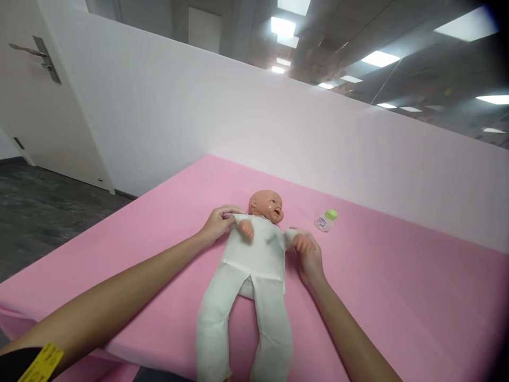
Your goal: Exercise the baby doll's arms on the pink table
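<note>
A baby doll (pixel 256 249) in a white long-sleeved top and white trousers lies on its back, head toward the wall and legs toward me. Its head is turned to the right. At the doll's shoulder on the left side, my left hand (pixel 218 224) pinches the sleeve of its raised arm. My right hand (pixel 310 261) is closed around the doll's other forearm, just below its small plastic hand; part of my grip is hidden behind that arm. To the right of the doll's head, a small clear bottle (pixel 326 220) with a green cap rests on the cloth.
A pink cloth (pixel 167 212) covers the table, which meets a white partition wall (pixel 338 138) at the back. The table's left edge drops to a dark floor (pixel 35 207). A door with a metal handle (pixel 45 58) stands at the far left.
</note>
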### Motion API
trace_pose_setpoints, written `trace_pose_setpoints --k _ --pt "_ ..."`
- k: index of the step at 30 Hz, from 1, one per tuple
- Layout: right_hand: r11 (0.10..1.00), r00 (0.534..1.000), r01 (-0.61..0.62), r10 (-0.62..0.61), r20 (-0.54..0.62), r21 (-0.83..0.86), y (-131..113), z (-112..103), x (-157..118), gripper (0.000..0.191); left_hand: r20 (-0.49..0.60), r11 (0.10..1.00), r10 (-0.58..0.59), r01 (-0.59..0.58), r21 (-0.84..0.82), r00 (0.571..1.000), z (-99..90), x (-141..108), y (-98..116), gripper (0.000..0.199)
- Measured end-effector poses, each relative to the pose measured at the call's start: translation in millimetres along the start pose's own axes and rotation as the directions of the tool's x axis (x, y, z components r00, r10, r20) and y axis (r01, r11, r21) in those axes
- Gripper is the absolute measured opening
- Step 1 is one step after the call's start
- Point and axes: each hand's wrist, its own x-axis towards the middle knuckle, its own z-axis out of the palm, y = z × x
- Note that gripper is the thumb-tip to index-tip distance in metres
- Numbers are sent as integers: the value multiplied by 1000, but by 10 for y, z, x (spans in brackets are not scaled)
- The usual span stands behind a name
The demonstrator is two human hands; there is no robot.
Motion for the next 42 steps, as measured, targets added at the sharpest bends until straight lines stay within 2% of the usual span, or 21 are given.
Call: trace_pose_setpoints --k 2,5,10,14,19,26,30,34,38,42 --pt "1000 999 -17 17 29 -6 9 -7 -4 32 -8 1000 7 -7 -15 1000 0 6 -21 19" --pt "1000 999 -1 0 50 25 20 -4 8 33 -17 998 -21 20 -52 1000 -2 10 -34 26" --pt "1000 1000 -11 11 11 28 11 5 41 34 13 995 -46 47 -86 999 -3 -5 19 40" --pt "999 1000 -21 22 -12 46 28 -7 58 29 12 993 -77 78 -90 997 -5 -15 45 44" --pt "999 1000 -7 7 11 33 16 -5 45 31 9 994 -90 90 -69 996 -21 -10 28 41" --pt "996 996 -50 45 74 73 60 -56 46 30 -25 996 -78 77 -41 997 -19 1 -8 21" --pt "997 997 -23 18 74 69 51 -23 50 35 -1 990 -97 96 -100 995 -15 -1 -5 35" --pt "998 999 -43 42 28 39 36 -11 50 37 24 982 -101 104 -156 995 -22 -3 2 45" --pt "997 998 -56 57 -4 60 48 -31 58 31 17 982 -110 111 -156 994 -25 -1 14 47" --pt "997 999 -52 52 7 54 26 -8 42 34 27 981 -109 112 -157 994 -19 -3 25 46"
